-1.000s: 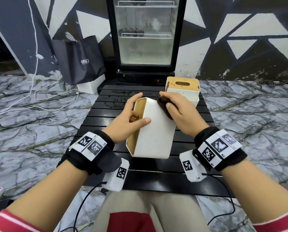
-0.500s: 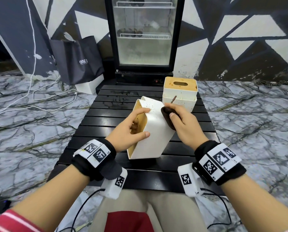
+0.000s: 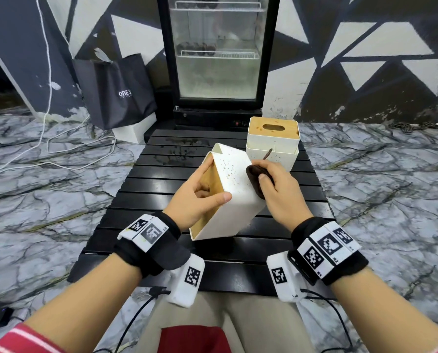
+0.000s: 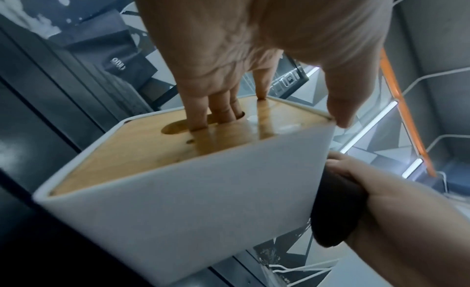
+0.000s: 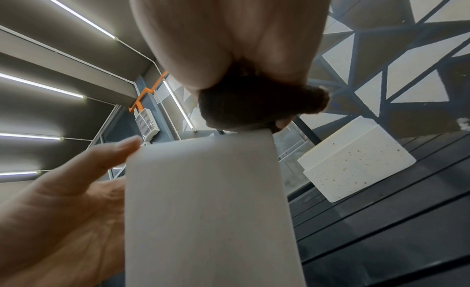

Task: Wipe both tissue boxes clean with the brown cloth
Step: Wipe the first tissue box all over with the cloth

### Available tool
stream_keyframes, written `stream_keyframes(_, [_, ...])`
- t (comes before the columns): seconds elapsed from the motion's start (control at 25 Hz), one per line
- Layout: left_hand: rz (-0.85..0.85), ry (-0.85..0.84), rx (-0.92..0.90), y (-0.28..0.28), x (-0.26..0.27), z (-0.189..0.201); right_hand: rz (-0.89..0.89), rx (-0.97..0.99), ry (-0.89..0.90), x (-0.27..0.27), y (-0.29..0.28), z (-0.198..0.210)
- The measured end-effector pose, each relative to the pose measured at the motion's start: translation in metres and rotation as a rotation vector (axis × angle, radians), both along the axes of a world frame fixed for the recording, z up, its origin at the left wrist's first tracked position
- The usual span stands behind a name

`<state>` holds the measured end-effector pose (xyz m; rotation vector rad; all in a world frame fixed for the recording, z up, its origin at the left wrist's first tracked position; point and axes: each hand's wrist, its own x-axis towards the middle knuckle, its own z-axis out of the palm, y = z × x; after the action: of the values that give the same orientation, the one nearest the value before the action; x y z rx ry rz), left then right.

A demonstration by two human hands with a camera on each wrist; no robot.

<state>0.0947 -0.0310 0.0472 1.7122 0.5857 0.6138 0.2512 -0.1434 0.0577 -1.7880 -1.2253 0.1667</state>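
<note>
A white tissue box [image 3: 234, 197] with a wooden lid is tipped on its side over the black slatted table [image 3: 151, 184], its top face dotted with brown specks. My left hand [image 3: 200, 197] grips it, fingers [image 4: 203, 112] hooked into the lid's slot and thumb on the white edge. My right hand [image 3: 271, 184] holds the bunched brown cloth [image 3: 255, 175] against the box's right side; the cloth [image 5: 257, 108] touches the box [image 5: 206, 201] at its upper edge. A second white tissue box [image 3: 272, 146] with a wooden lid stands upright behind, its sides [image 5: 356, 162] speckled.
A glass-door fridge [image 3: 218, 52] stands behind the table, and a dark shopping bag [image 3: 116, 90] sits on a white box at the back left. White cables [image 3: 47, 146] lie on the marble floor at left. Cables hang from my wrist devices near the table's front edge.
My left hand has turned the box so a speckled face shows on top. My right hand and the cloth have slid down from the box's far upper corner to its right side.
</note>
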Motion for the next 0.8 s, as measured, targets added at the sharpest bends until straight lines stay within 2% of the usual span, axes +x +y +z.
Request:
stream_keyframes(0.12, [-0.015,-0.008,0.057,-0.001,-0.001,-0.003,-0.016,-0.044,-0.027,0.0,0.003,-0.009])
stream_keyframes(0.32, [-0.044,-0.009,0.097,0.001,0.002,-0.006,-0.046,0.001,-0.059,-0.01,0.009,-0.016])
stream_keyframes(0.48, [-0.07,-0.009,0.107,0.003,0.003,-0.006,0.013,0.031,-0.119,-0.026,0.007,-0.018])
stream_keyframes(0.8, [-0.092,0.003,0.118,0.003,0.003,-0.007,0.003,0.002,-0.091,-0.014,0.01,-0.016])
